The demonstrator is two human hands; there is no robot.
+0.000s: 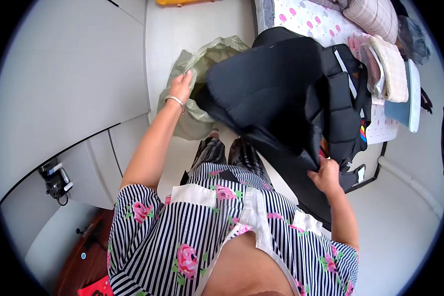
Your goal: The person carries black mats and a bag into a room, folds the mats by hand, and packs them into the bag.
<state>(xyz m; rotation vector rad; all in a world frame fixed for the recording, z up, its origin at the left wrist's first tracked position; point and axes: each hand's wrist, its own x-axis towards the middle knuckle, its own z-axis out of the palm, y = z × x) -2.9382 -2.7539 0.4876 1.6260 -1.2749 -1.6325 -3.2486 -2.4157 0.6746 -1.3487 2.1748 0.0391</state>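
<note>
My left hand (pixel 180 89) is closed on the rim of a pale green sack (pixel 185 126), whose mouth gapes toward the black material. My right hand (pixel 326 176) pinches the near edge of a large black padded cover (pixel 266 74), which looks like a car seat cover. The cover's left end dips to the sack's mouth; how much lies inside is hidden. Beside it on the bed is another black padded piece (pixel 340 108) with sewn panels, a white strip and small red, yellow and blue stripes.
A bed with a pink-dotted sheet (pixel 306 17) stands at the upper right. Folded cloths (pixel 389 69) and a light blue board-like item (pixel 410 98) lie on it. Grey cabinet fronts (pixel 69 64) line the left. A brown wooden surface (pixel 79 256) is at the lower left.
</note>
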